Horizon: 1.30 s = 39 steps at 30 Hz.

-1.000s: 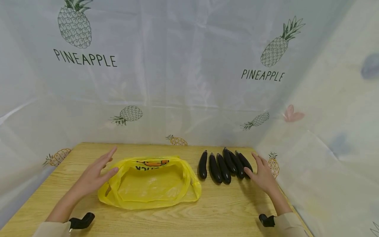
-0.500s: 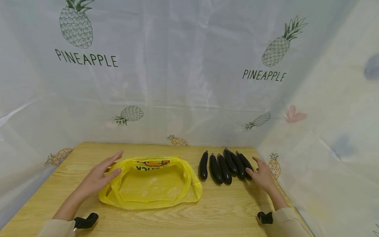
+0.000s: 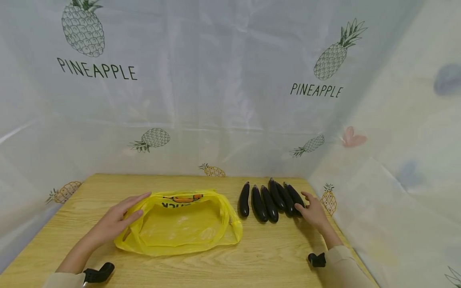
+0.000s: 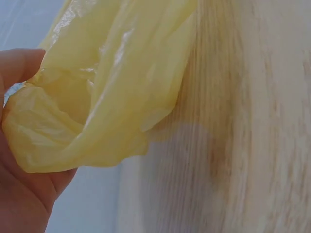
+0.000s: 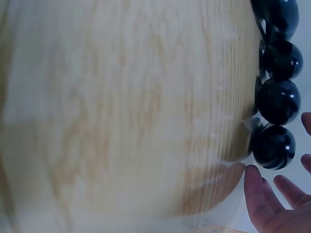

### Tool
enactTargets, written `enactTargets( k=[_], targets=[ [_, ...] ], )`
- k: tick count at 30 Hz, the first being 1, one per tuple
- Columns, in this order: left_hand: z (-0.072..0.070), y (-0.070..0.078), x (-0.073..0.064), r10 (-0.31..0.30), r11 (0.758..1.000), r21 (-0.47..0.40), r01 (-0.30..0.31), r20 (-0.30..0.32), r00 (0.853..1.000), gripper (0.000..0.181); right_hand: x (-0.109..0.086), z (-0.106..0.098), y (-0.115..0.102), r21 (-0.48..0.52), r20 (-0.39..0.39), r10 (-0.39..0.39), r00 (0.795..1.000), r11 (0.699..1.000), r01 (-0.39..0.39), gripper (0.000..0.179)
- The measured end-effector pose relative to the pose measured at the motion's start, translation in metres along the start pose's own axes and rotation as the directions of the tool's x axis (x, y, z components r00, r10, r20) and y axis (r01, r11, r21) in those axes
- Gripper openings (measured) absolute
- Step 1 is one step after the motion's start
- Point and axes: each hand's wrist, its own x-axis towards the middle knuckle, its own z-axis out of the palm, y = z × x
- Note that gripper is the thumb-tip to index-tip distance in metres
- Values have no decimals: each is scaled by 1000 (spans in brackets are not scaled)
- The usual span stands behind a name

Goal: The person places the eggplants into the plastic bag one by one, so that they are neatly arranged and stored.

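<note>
Both hands lower now vs. a sec ago! L hand (image 3: 117,218) has come down onto the L side of the yellow bag (image 3: 230,236); grip's loose, fingers & thumb fairly straight w/ a gap betw. them, bag film lying in it per the L wrist view, no firm hold that I can see. Over on the R, the R hand (image 3: 315,212) has dropped too, finger-to-thumb gap narrower than 1 sec back, but that grip's still part-spread, nothing held: thumb just beside the far-R eggplant (image 3: 293,195), fingers round its outer side. Touching or not? Can't tell. Other five eggplants (image 3: 259,204) haven't budged, lying on the tabletop (image 3: 216,268) R of the bag, most packed close, the leftmost one a bit apart. Bag hasn't shifted either, mouth gaping, no eggplant visible inside. So what's it mean? IMO we're at the reach stage: R hand's lined up on the end eggplant w/o having it yet, L hand's placed to steady the bag's edge, and all six are still out on the wood.
</note>
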Motion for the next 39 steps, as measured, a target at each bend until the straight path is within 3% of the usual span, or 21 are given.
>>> enactTargets(
  k=[6, 16, 25, 30, 39],
  targets=[
    [-1, 3, -1, -33, 999, 25, 32, 22, 999, 56, 3, 2, 3, -13, 3, 22, 1000, 1000, -22, 67],
    [0, 6, 2, -56, 998, -30, 57, 27, 998, 50, 9, 0, 3, -24, 6, 50, 999, 998, -50, 62],
    [4, 3, 4, -36, 996, -81, 38, 20, 999, 51, 12, -3, 3, -97, 41, 19, 999, 995, -15, 57],
    [5, 4, 4, -30, 999, -43, 31, 12, 999, 43, 14, -5, 3, -139, 58, 14, 998, 990, -6, 55],
    [5, 4, 4, 5, 1000, 3, -5, -15, 1000, 42, 15, -11, 2, -82, 120, 54, 991, 996, -44, 63]
  ],
)
